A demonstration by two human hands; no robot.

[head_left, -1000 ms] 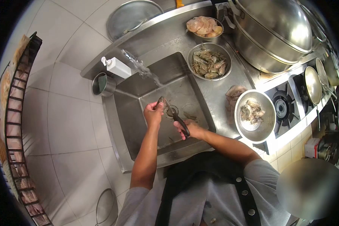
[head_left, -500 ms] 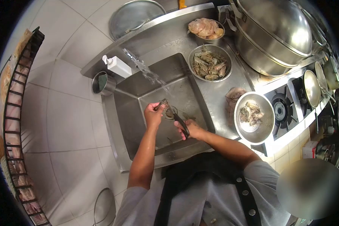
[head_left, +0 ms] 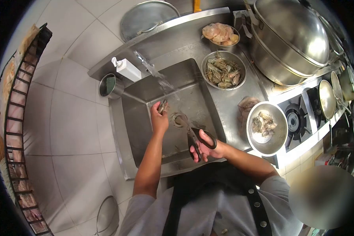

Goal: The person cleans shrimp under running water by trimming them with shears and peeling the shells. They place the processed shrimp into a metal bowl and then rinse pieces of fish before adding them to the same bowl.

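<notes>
Over the steel sink (head_left: 141,147), my left hand (head_left: 159,118) pinches a shrimp (head_left: 163,105) close to the running water (head_left: 161,80). My right hand (head_left: 208,147) has its fingers in the black handles of a pair of scissors (head_left: 192,135). The scissors are spread apart, their blades pointing up and left over the drain (head_left: 178,119), away from the shrimp. A steel bowl (head_left: 244,74) heaped with whole shrimp stands beyond the sink's right side. Nearer my right forearm, another steel bowl (head_left: 280,135) holds a smaller pile of greyish shrimp.
Pale raw meat (head_left: 220,33) fills a small bowl at the back. A large lidded steamer pot (head_left: 287,43) and a gas burner (head_left: 295,118) stand to the right. A white pump bottle (head_left: 128,69) and a steel cup (head_left: 114,91) sit at the sink's left corner.
The scissors have come away from the shrimp and opened, my right hand moving down and right. My left hand has shifted slightly up, still holding the shrimp. The camera view has shifted a little.
</notes>
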